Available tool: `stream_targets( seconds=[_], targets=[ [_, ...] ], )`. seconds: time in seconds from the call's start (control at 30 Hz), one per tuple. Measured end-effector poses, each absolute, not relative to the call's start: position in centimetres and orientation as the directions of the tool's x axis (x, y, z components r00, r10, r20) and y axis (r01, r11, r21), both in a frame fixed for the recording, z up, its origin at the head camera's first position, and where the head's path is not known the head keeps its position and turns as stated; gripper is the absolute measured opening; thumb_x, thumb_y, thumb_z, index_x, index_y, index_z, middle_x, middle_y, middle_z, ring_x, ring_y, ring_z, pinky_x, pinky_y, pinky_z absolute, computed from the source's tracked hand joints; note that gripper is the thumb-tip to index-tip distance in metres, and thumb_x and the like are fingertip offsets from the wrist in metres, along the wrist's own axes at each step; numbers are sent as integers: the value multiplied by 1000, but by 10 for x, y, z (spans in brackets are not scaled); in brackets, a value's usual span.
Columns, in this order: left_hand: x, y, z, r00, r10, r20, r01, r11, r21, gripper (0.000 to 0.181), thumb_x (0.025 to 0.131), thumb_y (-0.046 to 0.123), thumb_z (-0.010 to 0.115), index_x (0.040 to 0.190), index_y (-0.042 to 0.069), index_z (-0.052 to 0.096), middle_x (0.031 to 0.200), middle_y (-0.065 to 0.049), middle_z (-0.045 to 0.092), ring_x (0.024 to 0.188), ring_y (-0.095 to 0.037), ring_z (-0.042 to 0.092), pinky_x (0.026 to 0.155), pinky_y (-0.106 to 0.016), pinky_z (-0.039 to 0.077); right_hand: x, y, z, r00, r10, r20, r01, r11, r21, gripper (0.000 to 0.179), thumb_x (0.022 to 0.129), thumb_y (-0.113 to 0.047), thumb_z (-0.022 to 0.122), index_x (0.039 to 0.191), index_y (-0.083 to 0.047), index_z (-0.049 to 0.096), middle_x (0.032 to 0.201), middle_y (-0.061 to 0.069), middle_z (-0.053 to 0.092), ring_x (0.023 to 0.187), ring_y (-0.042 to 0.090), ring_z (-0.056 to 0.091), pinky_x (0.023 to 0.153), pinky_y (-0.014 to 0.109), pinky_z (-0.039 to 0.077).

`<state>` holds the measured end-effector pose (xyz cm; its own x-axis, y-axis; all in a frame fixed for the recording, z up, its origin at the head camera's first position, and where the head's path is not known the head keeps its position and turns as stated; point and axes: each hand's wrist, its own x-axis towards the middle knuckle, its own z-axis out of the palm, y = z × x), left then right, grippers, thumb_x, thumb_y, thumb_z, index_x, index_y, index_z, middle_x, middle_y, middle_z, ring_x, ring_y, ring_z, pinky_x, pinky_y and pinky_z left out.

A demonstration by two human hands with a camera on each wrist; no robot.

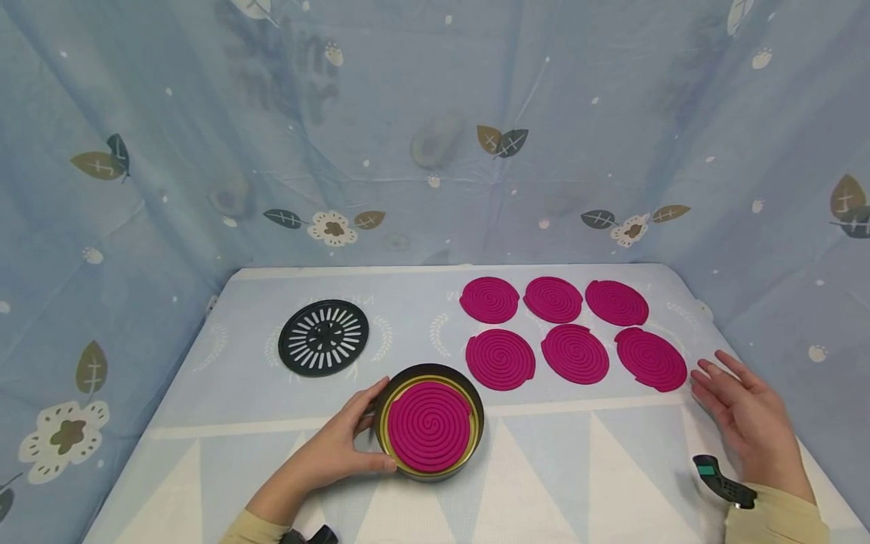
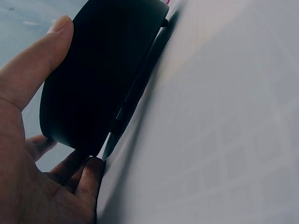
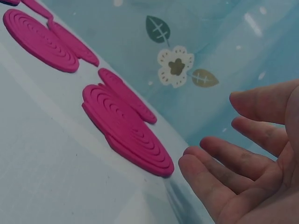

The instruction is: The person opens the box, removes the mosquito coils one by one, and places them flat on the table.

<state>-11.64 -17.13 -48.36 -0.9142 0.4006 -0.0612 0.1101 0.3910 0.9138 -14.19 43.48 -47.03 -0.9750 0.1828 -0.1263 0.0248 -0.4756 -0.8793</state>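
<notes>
A round dark tin (image 1: 430, 477) with a gold-coloured inside stands at the front middle, a magenta mosquito coil (image 1: 430, 425) lying in it. My left hand (image 1: 343, 446) grips the tin's left side, thumb at the front and fingers round the back. In the left wrist view, the thumb (image 2: 42, 60) presses on the dark wall and other fingers reach low beside its base. At the right, my right hand (image 1: 751, 415) is held with loosely bent fingers and nothing in it. Closest to its fingertips lies the front-right magenta coil (image 1: 652, 359), apart from them in the right wrist view.
Several more magenta coils (image 1: 499, 359) lie flat in two rows at the back right. A black slotted round lid (image 1: 323, 338) rests at the back left. Patterned blue cloth (image 1: 435, 151) hangs behind and at both sides of the table.
</notes>
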Motion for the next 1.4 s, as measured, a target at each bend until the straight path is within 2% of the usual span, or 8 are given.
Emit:
stream_targets(
  seconds=[0.07, 0.13, 0.23, 0.3, 0.7, 1.0, 1.2, 1.4],
  targets=[
    [-117, -172, -484, -914, 402, -58, 113, 388, 915, 119, 64, 39, 94, 159, 24, 23, 154, 4, 32, 140, -13, 34, 113, -30, 36, -142, 432, -467, -979, 179, -98, 2, -472, -882, 45, 98, -1, 59, 137, -21, 58, 112, 1, 68, 99, 18, 70, 82, 31, 60],
    [-117, -172, -484, -913, 403, -55, 115, 386, 915, 119, 64, 39, 94, 159, 24, 23, 154, 4, 33, 140, -13, 34, 113, -30, 36, -143, 427, -463, -979, 185, -83, -6, -440, -898, 54, 98, -2, 60, 147, -19, 47, 114, -1, 67, 99, 17, 70, 82, 31, 59],
    [-117, -173, -484, -912, 406, -51, 118, 381, 917, 119, 64, 38, 94, 159, 24, 23, 154, 4, 33, 140, -13, 34, 113, -30, 36, -145, 418, -455, -983, 178, -53, -16, -364, -931, 63, 98, -6, 61, 154, -16, 35, 117, -3, 66, 100, 15, 69, 83, 29, 58],
    [-117, -173, -484, -913, 405, -50, 118, 380, 917, 119, 64, 38, 94, 159, 24, 23, 154, 4, 33, 140, -13, 33, 113, -30, 36, -147, 410, -449, -987, 157, -17, -33, -311, -950, 63, 99, -7, 59, 155, -13, 32, 119, -3, 65, 102, 15, 69, 85, 27, 58],
    [-116, -172, -483, -913, 402, -65, 105, 387, 916, 118, 64, 40, 93, 158, 26, 24, 154, 6, 32, 141, -11, 32, 114, -31, 36, -155, 361, -416, -988, -86, 125, -125, -11, -992, 53, 102, -2, 50, 153, -9, 36, 127, -2, 62, 104, 13, 67, 88, 23, 55],
    [-116, -172, -483, -915, 397, -65, 99, 380, 920, 118, 64, 38, 94, 158, 25, 24, 153, 6, 33, 141, -12, 32, 114, -32, 36, -167, 321, -392, -968, -238, 83, -147, 265, -953, 52, 102, -8, 54, 151, -8, 37, 133, 1, 57, 114, 15, 63, 89, 26, 56],
    [-115, -171, -482, -917, 392, -66, 94, 376, 922, 118, 64, 38, 94, 158, 24, 25, 154, 5, 33, 141, -15, 33, 114, -32, 36, -175, 298, -385, -938, -336, 84, -185, 281, -942, 53, 101, -10, 56, 151, -9, 39, 135, 7, 56, 116, 20, 62, 92, 25, 56],
    [-116, -172, -482, -914, 401, -65, 100, 377, 921, 117, 65, 38, 93, 158, 25, 24, 154, 7, 32, 142, -11, 30, 114, -31, 35, -180, 279, -382, -915, -395, 87, -206, 269, -941, 52, 101, -11, 56, 151, -7, 39, 136, 13, 55, 116, 21, 61, 92, 26, 55]
  ],
)
